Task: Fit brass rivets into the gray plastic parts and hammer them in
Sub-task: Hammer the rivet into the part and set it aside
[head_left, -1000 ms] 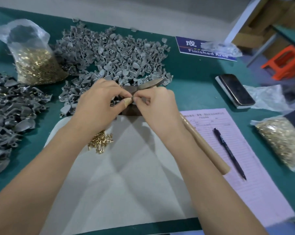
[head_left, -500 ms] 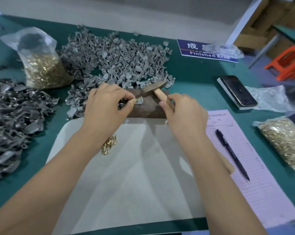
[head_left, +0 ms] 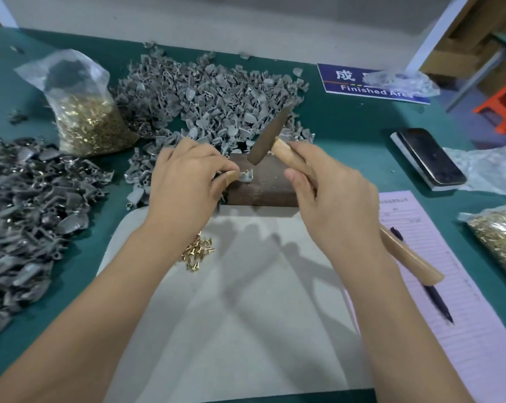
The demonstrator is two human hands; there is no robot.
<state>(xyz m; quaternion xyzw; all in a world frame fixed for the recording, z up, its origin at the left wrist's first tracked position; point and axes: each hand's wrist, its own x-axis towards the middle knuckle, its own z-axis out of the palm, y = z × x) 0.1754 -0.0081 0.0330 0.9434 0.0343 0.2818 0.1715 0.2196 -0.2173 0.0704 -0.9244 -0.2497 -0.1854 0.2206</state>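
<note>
My left hand (head_left: 187, 175) pinches a small gray plastic part (head_left: 246, 178) with a brass rivet in it, held down on a dark brown block (head_left: 263, 187). My right hand (head_left: 330, 196) grips the wooden handle of a hammer (head_left: 270, 135). The hammer's dark head is tilted up just above the part. A small heap of loose brass rivets (head_left: 198, 251) lies on the pale mat (head_left: 231, 315) under my left wrist. A big pile of gray plastic parts (head_left: 205, 97) lies behind the block.
A bag of brass rivets (head_left: 86, 117) stands at the back left, another bag (head_left: 502, 237) at the right edge. Darker gray parts (head_left: 22, 213) are heaped on the left. A phone (head_left: 429, 158), a pink form (head_left: 449, 286) with a pen (head_left: 438, 298), and a blue sign (head_left: 371, 82) lie to the right.
My right hand left the part, took the hammer handle and raised the head above the block. My left hand stayed pinching the part there.
</note>
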